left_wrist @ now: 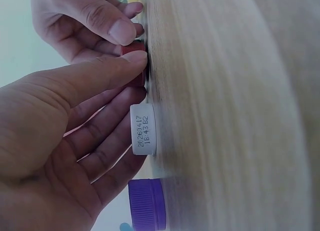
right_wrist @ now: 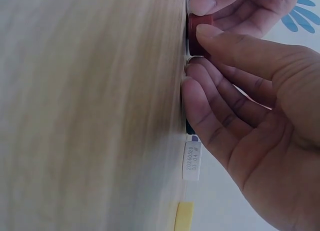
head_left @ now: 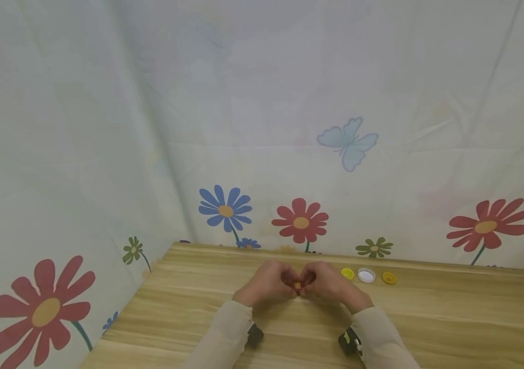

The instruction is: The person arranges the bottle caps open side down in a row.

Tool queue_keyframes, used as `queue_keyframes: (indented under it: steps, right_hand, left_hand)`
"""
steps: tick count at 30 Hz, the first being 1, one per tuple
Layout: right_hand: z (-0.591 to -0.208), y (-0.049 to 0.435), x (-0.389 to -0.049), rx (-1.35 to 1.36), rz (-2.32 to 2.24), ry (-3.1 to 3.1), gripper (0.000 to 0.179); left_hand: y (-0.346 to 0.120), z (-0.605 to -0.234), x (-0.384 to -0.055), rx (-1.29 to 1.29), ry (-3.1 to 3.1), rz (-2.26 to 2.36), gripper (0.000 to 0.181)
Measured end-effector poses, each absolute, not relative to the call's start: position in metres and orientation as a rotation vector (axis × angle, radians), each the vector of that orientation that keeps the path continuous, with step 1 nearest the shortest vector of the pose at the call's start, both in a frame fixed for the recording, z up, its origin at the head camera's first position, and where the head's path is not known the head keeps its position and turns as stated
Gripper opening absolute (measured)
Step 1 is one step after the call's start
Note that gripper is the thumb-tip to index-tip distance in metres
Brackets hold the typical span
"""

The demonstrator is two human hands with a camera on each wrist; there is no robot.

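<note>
Both hands meet over a red bottle cap (head_left: 297,287), which has yellow marking on top and sits right at the tabletop. From one side the left hand (head_left: 271,279) pinches it, thumb on the near face and other fingers behind. The right hand (head_left: 323,281) pinches it from the opposite side in the same way. In the left wrist view, a white cap (left_wrist: 143,128) with a printed date stands near the left fingertips, with a purple ridged cap (left_wrist: 145,205) beyond it. Behind the right fingers, a dark green cap (right_wrist: 190,128) is mostly hidden in the right wrist view.
On the wooden table (head_left: 451,318), right of the hands, lie a yellow cap (head_left: 347,273), a white cap (head_left: 366,275) and an orange-yellow cap (head_left: 389,278) in a row. A flower-printed curtain (head_left: 262,128) hangs along the table's back and left edges.
</note>
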State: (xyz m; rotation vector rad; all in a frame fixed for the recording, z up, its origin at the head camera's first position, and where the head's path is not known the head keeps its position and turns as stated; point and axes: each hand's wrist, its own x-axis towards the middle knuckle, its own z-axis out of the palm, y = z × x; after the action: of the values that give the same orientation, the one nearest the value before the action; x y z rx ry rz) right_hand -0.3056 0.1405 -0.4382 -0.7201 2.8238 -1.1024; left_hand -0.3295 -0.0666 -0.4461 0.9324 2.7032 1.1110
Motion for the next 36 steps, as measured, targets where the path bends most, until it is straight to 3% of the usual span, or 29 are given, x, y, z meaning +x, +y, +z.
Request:
queue_keyframes:
  steps: [18, 26, 36]
  right_hand:
    - [-0.437, 0.142, -0.307, -0.792, -1.151, 2.767, 0.017]
    - [-0.431, 0.150, -0.311, -0.741, -1.209, 2.783, 0.012]
    - [-0.430, 0.158, -0.313, -0.727, -1.287, 2.873, 0.010]
  left_hand:
    - [-0.068, -0.443, -0.330, 0.935, 2.695, 1.066, 0.021]
    - [-0.067, -0.441, -0.330, 0.793, 2.607, 1.200, 0.007]
    - [-0.051, -0.438, -0.334, 0.806, 2.757, 1.232, 0.022]
